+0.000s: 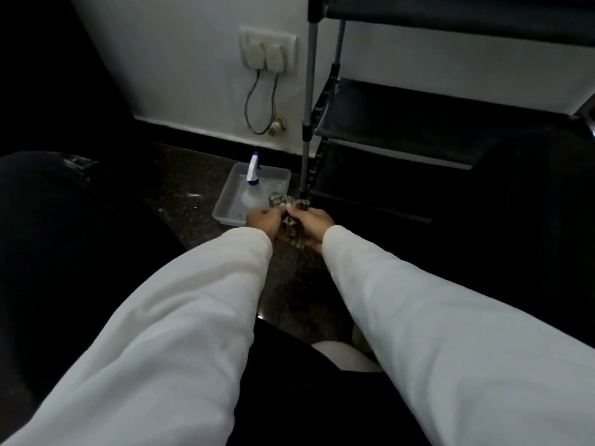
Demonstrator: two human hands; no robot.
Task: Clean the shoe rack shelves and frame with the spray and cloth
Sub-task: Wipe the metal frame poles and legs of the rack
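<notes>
Both hands, left (262, 220) and right (310, 222), grip the bunched cloth (291, 217) between them, fingers curled round it, just before the rack's (418, 120) front leg; spray (252, 185) lies in the tray (225, 207) beside.

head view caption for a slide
Left hand and right hand hold the cloth by the rack, spray in a tray.

Location type: domestic interior, room corner at floor level. Evidence: white painted wall (177, 59) with dark skirting (206, 136); socket plate (267, 37) with two plugs (274, 57), cables (254, 101) hanging; dark speckled floor (289, 284); shoe rack (418, 123), metal poles (309, 91), dark shelves (450, 14), against wall
</notes>
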